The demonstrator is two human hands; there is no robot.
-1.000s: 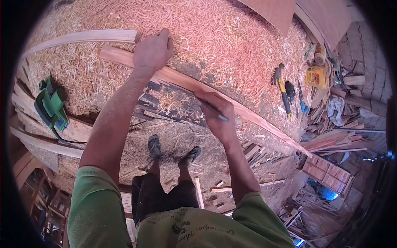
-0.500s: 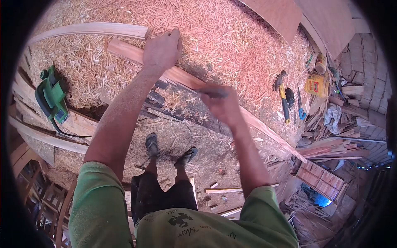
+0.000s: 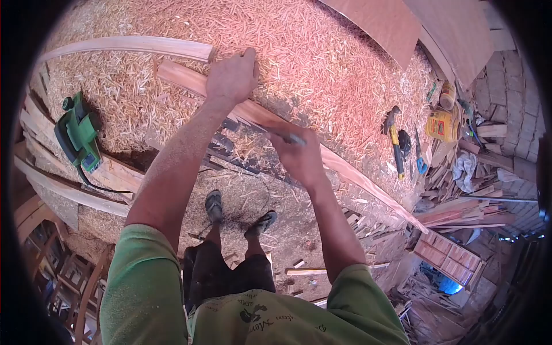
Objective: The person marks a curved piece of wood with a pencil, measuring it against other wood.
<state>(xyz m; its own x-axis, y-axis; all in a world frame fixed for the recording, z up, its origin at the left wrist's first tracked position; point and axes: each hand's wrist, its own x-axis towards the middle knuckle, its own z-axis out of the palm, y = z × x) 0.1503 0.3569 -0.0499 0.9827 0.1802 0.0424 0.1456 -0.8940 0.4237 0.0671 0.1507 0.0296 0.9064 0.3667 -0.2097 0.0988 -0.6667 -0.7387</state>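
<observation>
A long reddish wooden strip (image 3: 368, 175) runs diagonally from the upper left to the lower right over wood shavings. My left hand (image 3: 232, 77) grips it near its upper left end, fingers wrapped over the far edge. Farther down the strip, my right hand (image 3: 300, 154) is closed round a dark, flat tool (image 3: 287, 137) that rests against the wood; its exact kind is hard to make out. Beside my left hand lies the end of a curved wooden piece (image 3: 135, 44).
A green power planer (image 3: 81, 135) with a black cord lies at the left. At the right are a hammer (image 3: 395, 144), a blue-handled tool (image 3: 421, 164), a yellow container (image 3: 441, 125) and scrap wood (image 3: 460, 213). Large boards (image 3: 382, 26) stand at the upper right.
My right hand has shifted slightly left and down in the view with the tool. My left hand still grips the strip; the whole scene has shifted slightly with the camera.
</observation>
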